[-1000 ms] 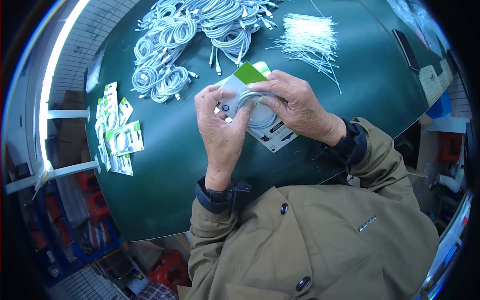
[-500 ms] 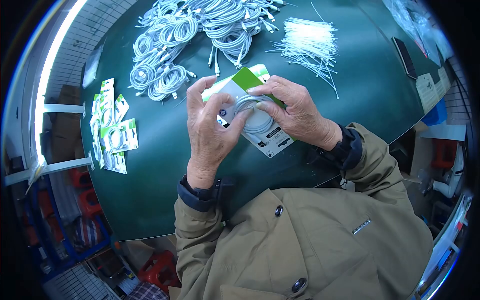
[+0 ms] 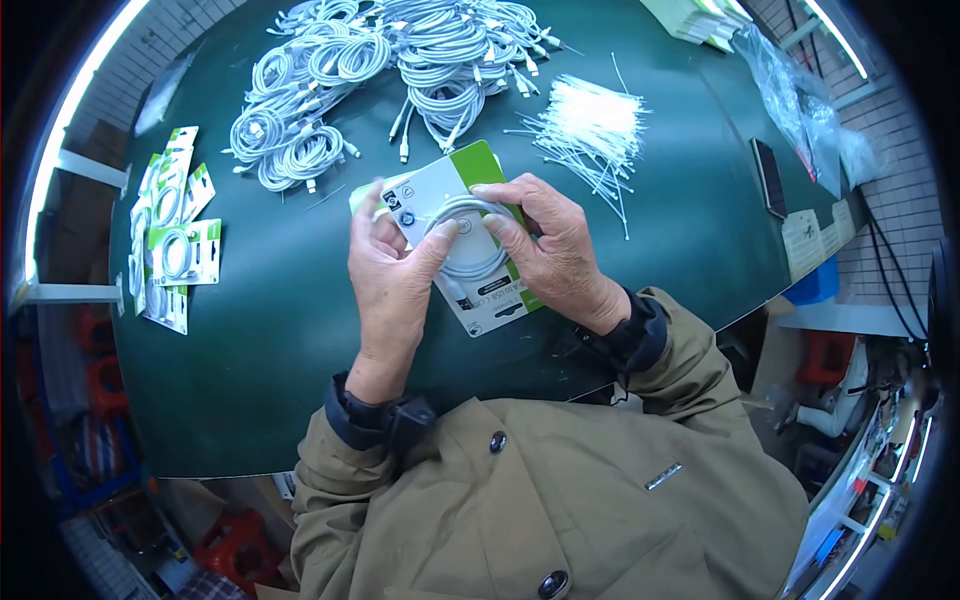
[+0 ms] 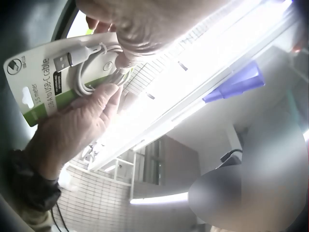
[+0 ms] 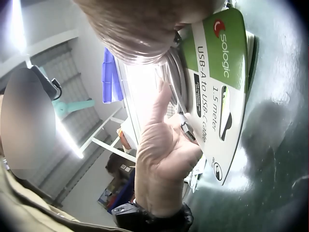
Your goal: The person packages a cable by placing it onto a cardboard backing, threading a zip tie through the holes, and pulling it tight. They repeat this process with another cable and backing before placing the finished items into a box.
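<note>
A coiled white USB cable lies against the front of a green-and-white packaging card, held tilted above the table. My left hand grips the card's left side, its thumb pressing on the coil and its fingers partly hidden behind the card. From the right, my right hand pinches the coil with thumb and index finger near the card's green end. Close up in the left wrist view, a USB-A plug sticks out beside the coil. Printing on the card reads "USB-A to USB-C cable".
Coiled white cables are heaped at the back of the green table. White zip ties lie to their right. Carded cables overlap at the left edge. A phone and clear plastic bags are on the right.
The left hand lifted its fingers off the card, then took hold of its left side again, thumb on the coil. The right hand keeps its pinch. The head view has shifted.
</note>
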A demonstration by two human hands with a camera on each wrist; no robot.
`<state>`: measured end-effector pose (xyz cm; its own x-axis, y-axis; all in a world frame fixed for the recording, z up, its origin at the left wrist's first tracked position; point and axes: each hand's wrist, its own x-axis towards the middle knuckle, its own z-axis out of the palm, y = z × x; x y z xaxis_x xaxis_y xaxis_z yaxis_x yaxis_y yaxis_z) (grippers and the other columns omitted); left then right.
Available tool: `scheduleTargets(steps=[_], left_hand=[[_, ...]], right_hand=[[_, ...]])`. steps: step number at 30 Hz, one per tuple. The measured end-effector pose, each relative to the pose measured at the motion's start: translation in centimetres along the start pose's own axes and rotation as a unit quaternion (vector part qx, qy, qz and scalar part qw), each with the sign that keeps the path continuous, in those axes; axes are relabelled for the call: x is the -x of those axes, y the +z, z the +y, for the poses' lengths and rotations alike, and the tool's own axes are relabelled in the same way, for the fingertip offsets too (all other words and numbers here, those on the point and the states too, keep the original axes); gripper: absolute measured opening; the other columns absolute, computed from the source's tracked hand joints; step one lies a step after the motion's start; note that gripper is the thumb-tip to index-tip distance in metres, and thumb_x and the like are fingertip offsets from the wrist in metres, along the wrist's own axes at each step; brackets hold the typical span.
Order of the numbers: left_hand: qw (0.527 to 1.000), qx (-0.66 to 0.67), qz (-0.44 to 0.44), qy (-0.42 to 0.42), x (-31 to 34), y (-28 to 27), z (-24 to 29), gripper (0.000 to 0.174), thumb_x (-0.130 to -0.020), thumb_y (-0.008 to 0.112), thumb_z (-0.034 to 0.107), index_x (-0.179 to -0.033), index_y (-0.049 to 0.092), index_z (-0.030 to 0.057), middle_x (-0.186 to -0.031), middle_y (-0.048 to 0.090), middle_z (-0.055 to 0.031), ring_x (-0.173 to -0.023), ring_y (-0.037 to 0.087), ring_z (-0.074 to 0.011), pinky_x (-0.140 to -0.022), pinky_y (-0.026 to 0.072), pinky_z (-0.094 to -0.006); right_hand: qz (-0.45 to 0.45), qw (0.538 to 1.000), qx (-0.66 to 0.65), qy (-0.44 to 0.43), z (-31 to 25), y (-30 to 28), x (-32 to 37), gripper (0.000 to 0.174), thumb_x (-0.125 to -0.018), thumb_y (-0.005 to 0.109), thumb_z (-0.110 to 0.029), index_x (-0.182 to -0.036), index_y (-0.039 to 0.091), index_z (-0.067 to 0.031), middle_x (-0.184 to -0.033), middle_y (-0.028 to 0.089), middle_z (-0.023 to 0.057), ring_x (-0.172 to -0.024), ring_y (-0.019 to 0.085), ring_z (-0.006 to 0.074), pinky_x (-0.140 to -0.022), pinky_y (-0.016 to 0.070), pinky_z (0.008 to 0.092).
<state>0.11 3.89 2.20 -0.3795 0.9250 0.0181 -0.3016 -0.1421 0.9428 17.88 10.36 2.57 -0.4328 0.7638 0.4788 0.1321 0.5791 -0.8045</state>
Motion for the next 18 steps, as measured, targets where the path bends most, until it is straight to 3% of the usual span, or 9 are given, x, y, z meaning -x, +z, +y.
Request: scheduleTargets(steps=[3, 6, 12, 18], left_hand=[[0.993, -0.043, -0.052, -0.1, -0.3, -1.3, 1.3, 0.056, -0.093, 0.082, 0.006, -0.141, 0.057, -0.0088, -0.114, 0.076, -0.0135, -0.106, 0.074, -0.0189, -0.095, 0.0584, -0.0324], [0.991, -0.041, -0.063, -0.108, -0.6, -1.3, 2.2, 0.038, -0.094, 0.082, 0.009, -0.127, 0.068, -0.0049, -0.098, 0.077, -0.0092, -0.094, 0.075, -0.0142, -0.081, 0.0598, -0.0262], [0.974, 0.031, -0.112, -0.194, -1.4, -1.8, 1.8, 0.034, -0.099, 0.076, 0.011, -0.127, 0.064, -0.0039, -0.108, 0.075, -0.0093, -0.083, 0.072, -0.0094, -0.05, 0.0528, -0.0164], [0.967, 0.046, -0.128, -0.216, -1.7, -1.2, 2.5, 0.035, -0.102, 0.071, 0.011, -0.132, 0.061, -0.0042, -0.115, 0.074, -0.0119, -0.088, 0.074, -0.0139, -0.057, 0.063, -0.0224]], right_hand=[[-0.003, 1.0, -0.01, 0.008, 0.1, 0.1, 0.1, 0.024, -0.098, 0.074, -0.005, -0.121, 0.071, -0.0015, -0.107, 0.072, 0.0152, -0.095, 0.072, 0.0286, -0.082, 0.057, 0.0376], [-0.008, 1.0, -0.011, 0.006, 0.1, 0.2, 0.1, 0.024, -0.098, 0.074, -0.005, -0.121, 0.071, -0.0019, -0.107, 0.072, 0.0151, -0.096, 0.072, 0.0285, -0.083, 0.057, 0.0375], [-0.012, 1.0, -0.005, -0.003, 0.4, 0.1, 0.1, 0.024, -0.097, 0.074, -0.004, -0.121, 0.071, -0.003, -0.108, 0.072, 0.0151, -0.097, 0.072, 0.0294, -0.083, 0.0571, 0.0378], [-0.01, 1.0, -0.015, -0.001, 0.6, 0.1, 0.1, 0.024, -0.096, 0.075, -0.005, -0.12, 0.072, -0.003, -0.107, 0.072, 0.0145, -0.095, 0.072, 0.0283, -0.082, 0.0569, 0.0368]])
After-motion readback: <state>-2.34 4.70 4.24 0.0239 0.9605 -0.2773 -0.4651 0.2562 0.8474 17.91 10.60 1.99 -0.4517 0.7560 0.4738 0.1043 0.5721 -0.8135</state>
